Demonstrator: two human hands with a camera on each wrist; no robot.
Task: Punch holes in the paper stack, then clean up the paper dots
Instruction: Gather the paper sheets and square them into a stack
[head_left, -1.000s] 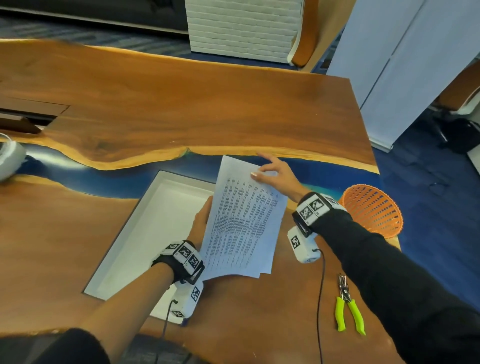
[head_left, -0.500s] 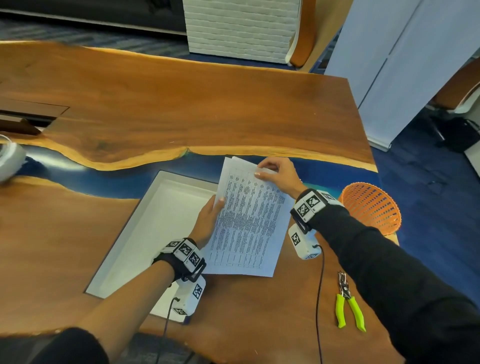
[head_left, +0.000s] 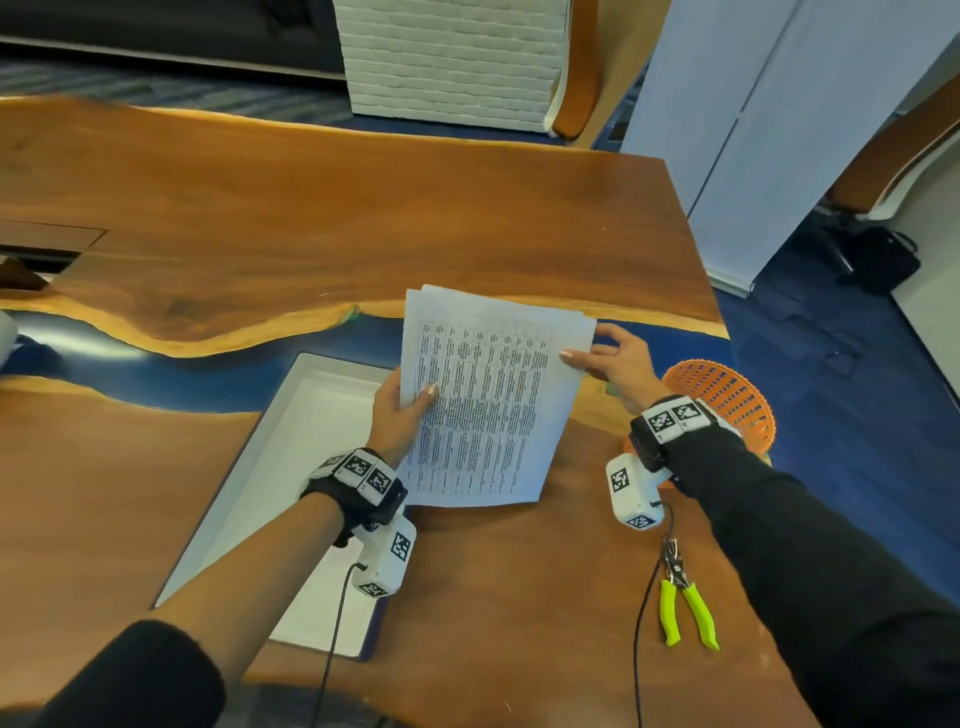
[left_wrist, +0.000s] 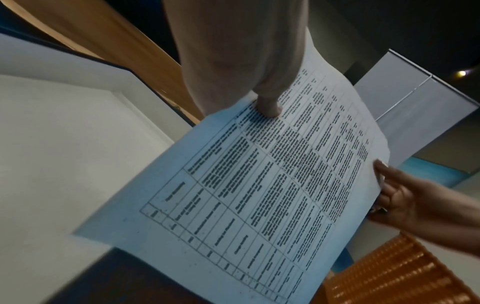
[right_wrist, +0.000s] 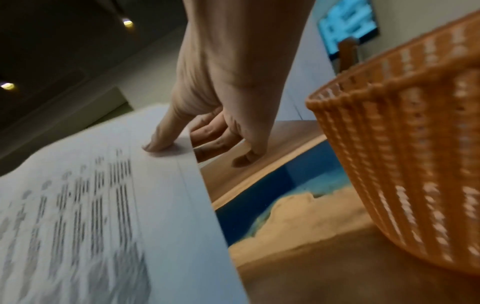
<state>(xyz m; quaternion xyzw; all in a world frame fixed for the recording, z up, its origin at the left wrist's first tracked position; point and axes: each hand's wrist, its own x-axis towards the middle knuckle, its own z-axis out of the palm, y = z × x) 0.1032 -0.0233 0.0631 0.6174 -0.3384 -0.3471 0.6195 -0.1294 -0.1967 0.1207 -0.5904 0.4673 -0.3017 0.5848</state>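
A stack of printed paper sheets (head_left: 488, 405) with a table of text is lifted off the wooden table, tilted, its lower edge near the table top. My left hand (head_left: 400, 410) pinches its left edge, thumb on top (left_wrist: 267, 107). On the upper right edge my right hand (head_left: 608, 358) pinches the paper stack (right_wrist: 103, 205), thumb (right_wrist: 161, 142) above and fingers beneath. A hole punch with lime-green handles (head_left: 685, 603) lies on the table near my right forearm, untouched.
A shallow white tray (head_left: 291, 467) lies on the table under my left wrist. An orange mesh basket (head_left: 727, 395) stands at the table's right edge, close behind my right wrist. The table edge drops to blue carpet on the right.
The paper lay flat on the table with both hands squaring it; now both hands have taken its side edges and raised it, the right hand moving to the right edge.
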